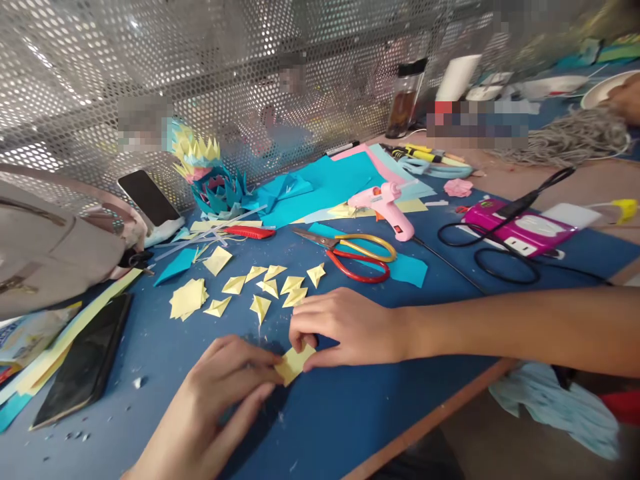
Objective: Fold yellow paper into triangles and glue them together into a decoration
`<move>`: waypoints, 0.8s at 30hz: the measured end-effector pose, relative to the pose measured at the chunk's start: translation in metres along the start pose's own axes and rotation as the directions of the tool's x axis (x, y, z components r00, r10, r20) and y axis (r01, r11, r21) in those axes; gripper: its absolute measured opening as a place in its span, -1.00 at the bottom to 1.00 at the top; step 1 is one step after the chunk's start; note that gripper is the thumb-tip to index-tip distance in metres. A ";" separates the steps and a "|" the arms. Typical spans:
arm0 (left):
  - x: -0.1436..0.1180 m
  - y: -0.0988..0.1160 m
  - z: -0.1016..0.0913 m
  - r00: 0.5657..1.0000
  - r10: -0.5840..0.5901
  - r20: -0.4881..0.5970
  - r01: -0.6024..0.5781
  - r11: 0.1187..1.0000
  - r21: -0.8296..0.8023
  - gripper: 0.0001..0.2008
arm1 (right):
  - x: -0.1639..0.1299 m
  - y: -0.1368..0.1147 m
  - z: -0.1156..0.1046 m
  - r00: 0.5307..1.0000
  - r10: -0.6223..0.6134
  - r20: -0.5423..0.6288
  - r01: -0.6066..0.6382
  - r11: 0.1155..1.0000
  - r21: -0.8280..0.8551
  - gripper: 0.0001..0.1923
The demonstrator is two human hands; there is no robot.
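Observation:
A small piece of yellow paper (295, 364) lies near the table's front edge, held from both sides. My left hand (225, 393) has its fingertips and thumb closed at the paper's left end. On the other end, my right hand (347, 327) pinches it with curled fingers and thumb. Just beyond my hands are several folded yellow paper pieces (260, 307), spread over the blue tabletop (165, 360). To their left sits a stack of flat yellow paper squares (189, 298), with a single square (218, 261) behind it.
Scissors (363, 257), a pink glue gun (387, 207) and a red cutter (250, 232) lie behind the folded pieces. A paper flower model (215, 187) stands near the mesh partition. A dark phone (85, 363) lies left; a purple power strip (523, 227) with cables is right.

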State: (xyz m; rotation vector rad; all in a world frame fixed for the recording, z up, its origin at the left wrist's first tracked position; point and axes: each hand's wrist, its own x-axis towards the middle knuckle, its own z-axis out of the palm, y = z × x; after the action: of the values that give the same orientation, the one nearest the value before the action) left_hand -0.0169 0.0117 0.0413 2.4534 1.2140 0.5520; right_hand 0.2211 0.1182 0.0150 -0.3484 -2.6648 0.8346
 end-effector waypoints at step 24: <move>0.036 0.004 0.019 0.969 -0.240 0.064 0.248 0.932 -0.264 -0.89 | -0.007 -0.003 -0.010 0.876 -0.468 -0.115 0.392 0.831 -0.395 -0.72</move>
State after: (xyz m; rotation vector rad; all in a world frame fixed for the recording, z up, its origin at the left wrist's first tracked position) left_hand 0.0157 0.0361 0.0335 2.0411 1.3122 0.5649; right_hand 0.2305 0.1187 0.0231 0.0919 -2.5340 0.1533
